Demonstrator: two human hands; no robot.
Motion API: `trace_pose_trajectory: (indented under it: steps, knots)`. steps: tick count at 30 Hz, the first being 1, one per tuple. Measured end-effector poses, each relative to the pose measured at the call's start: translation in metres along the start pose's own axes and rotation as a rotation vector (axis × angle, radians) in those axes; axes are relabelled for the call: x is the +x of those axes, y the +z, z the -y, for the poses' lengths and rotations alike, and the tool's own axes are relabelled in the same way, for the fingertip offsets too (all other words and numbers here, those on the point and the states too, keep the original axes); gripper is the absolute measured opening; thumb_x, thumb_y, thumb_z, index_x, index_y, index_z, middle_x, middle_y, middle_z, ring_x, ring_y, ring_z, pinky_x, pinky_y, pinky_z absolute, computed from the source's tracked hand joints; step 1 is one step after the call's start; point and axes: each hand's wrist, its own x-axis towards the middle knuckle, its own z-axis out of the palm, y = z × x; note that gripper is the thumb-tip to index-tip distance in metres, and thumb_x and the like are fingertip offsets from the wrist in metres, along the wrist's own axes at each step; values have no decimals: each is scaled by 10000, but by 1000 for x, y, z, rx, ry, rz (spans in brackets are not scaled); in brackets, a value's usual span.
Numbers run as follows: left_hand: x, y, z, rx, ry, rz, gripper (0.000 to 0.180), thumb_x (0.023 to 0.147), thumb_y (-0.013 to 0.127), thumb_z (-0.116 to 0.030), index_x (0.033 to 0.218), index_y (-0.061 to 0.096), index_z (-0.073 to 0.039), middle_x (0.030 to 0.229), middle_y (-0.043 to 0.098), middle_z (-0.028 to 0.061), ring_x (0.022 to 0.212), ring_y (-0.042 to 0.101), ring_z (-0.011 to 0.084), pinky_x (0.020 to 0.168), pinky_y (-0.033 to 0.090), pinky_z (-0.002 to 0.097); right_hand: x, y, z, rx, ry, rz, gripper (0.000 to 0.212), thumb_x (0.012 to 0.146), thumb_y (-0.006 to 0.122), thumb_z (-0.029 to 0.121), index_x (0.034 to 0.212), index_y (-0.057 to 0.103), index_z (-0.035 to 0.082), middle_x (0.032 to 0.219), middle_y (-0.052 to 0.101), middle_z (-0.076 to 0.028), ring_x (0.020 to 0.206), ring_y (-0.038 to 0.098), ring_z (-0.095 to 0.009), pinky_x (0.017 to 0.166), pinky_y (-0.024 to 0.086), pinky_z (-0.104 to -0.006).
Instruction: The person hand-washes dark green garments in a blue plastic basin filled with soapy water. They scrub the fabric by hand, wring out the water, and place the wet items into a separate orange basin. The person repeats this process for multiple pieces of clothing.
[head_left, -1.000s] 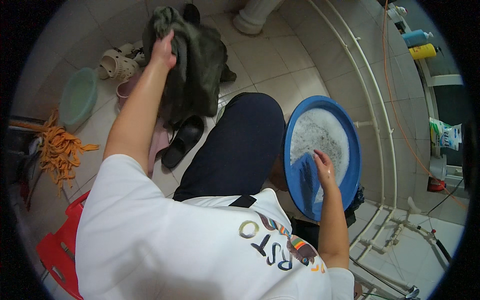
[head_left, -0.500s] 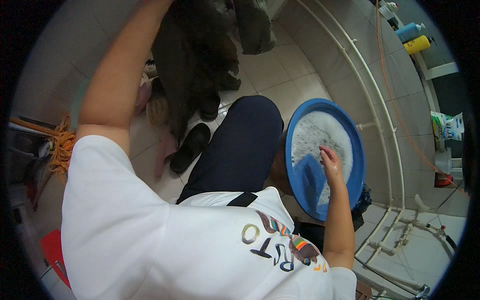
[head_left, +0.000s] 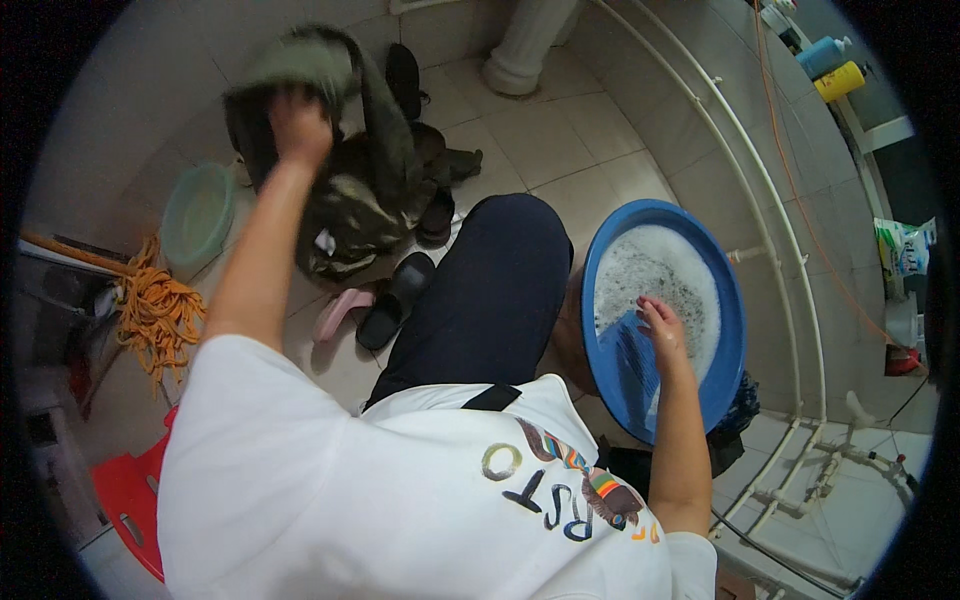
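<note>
My left hand (head_left: pixel 300 130) is closed on a dark olive garment (head_left: pixel 365 215), whose upper part is lifted and blurred. Its lower folds hang down among the shoes at the far left. Over the blue basin (head_left: pixel 733 300) on my right, my right hand (head_left: pixel 662 325) holds nothing, its fingers loosely apart. White suds (head_left: pixel 665 265) cover much of the water in the basin. A blue ridged washboard (head_left: pixel 625 365) slants into the suds, just beside my right hand.
Dark slippers (head_left: pixel 395 305) and a pink slipper (head_left: pixel 340 312) lie on the tiles. Left are a pale green basin (head_left: pixel 197 215), an orange string mop (head_left: pixel 160 310) and a red plastic stool (head_left: pixel 135 495). White pipes (head_left: pixel 765 210) run along the right wall; a white pedestal (head_left: pixel 520 55) stands far back.
My left arm has come down from high up, bringing the garment lower and to the left, so the hand now shows. My right hand stays over the blue basin. The view has shifted slightly.
</note>
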Motion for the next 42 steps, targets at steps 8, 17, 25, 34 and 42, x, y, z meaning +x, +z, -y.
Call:
trace_pose_trajectory:
  steps: [8,17,25,34,42]
  knots:
    - [-243,30,-53,-141,-287,1302,368,791,498,-334,1089,529,-120,1246,387,127,1173,321,319,918,329,427,-12,-11,-22,-32,76,35,334,838,498,280,1081,523,53,1058,563,-52,929,521,-168,766,413,-302]
    - [-198,43,-19,-274,-1513,414,779,568,665,-574,1114,461,-58,1163,398,149,1067,390,317,882,349,430,-4,2,-32,-13,62,39,315,843,491,275,1066,526,55,1058,559,-60,921,523,-174,780,404,-311]
    - [-201,47,-9,-1338,-2090,487,1081,545,750,-483,1333,135,-69,1374,158,136,1229,225,337,969,245,503,-5,-2,-31,57,116,-12,317,842,497,281,1068,519,59,1052,563,-62,897,545,-174,753,420,-304]
    - [-143,49,-56,-1746,-2213,493,400,719,625,-220,1059,514,-41,1102,527,97,1005,494,278,874,395,435,4,9,-7,63,100,-16,326,843,493,296,1067,520,60,1053,568,-69,921,550,-192,757,422,-312]
    - [-40,-15,-76,-1938,-1410,705,364,780,529,-252,1025,530,16,985,576,147,876,556,271,851,415,395,-4,11,-1,80,87,22,349,841,495,302,1087,512,56,1066,563,-79,952,541,-198,770,418,-310]
